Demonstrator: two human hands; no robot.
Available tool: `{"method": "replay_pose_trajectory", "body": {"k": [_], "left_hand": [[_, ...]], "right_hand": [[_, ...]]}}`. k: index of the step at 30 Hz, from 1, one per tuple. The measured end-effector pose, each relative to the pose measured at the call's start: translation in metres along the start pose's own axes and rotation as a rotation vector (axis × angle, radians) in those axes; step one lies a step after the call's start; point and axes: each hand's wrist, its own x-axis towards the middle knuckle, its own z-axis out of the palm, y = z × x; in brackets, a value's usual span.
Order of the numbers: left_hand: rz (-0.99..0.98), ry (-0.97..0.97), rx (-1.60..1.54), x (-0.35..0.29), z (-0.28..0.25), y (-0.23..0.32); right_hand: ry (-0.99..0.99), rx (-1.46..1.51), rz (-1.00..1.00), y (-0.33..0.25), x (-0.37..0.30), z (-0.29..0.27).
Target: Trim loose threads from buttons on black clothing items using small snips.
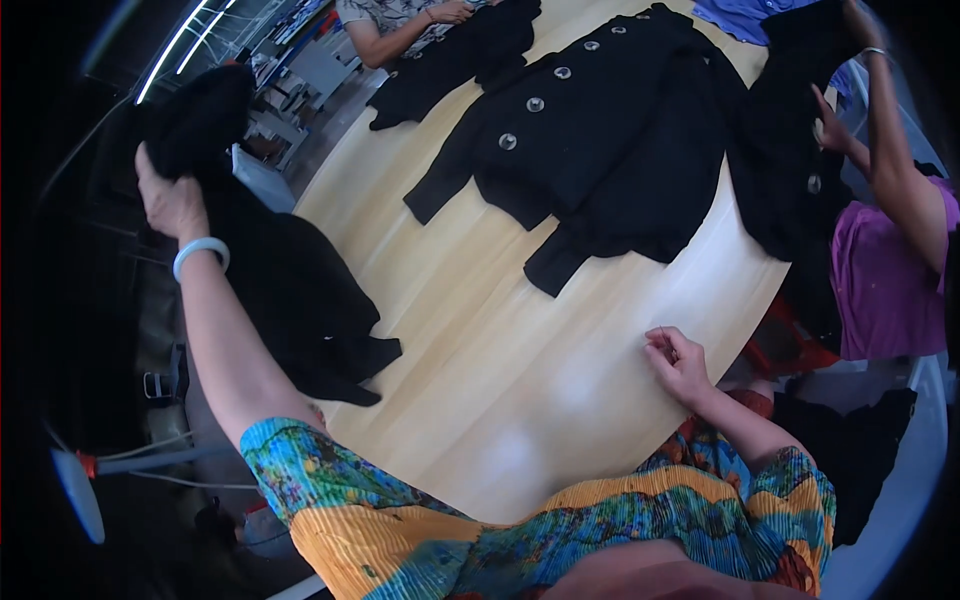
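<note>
Raised at the left, my left hand (172,200) is closed round a black knit garment (280,270). Its upper part bunches above the fist and the rest hangs down over the table's left edge, a sleeve end resting on the tabletop. My right hand (678,365) is over the right side of the wooden table (480,370), fingers curled together in a pinch. Whatever it may hold is too small to make out. Farther in, a black cardigan (600,130) with large round buttons lies spread out, apart from both hands.
Across the table, a person (395,30) handles another black garment (450,65). At the right, a person in purple (890,265) holds up a black buttoned garment (785,150). Blue cloth (735,18) lies at the far edge. A red stool (795,345) stands beside the table.
</note>
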Motion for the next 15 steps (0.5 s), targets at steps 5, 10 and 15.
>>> {"method": "replay_pose_trajectory", "body": {"k": [5, 10, 15], "left_hand": [[0.037, -0.083, -0.165, -0.045, 0.111, 0.070], [-0.052, -0.959, -0.445, -0.157, 0.224, 0.128], [0.140, -1.194, -0.407, -0.241, 0.255, 0.136]], "right_hand": [[-0.012, 0.023, -0.010, 0.002, 0.001, 0.002], [-0.024, 0.004, 0.029, 0.001, 0.004, 0.003], [-0.031, 0.015, 0.028, -0.003, 0.005, 0.001]]}}
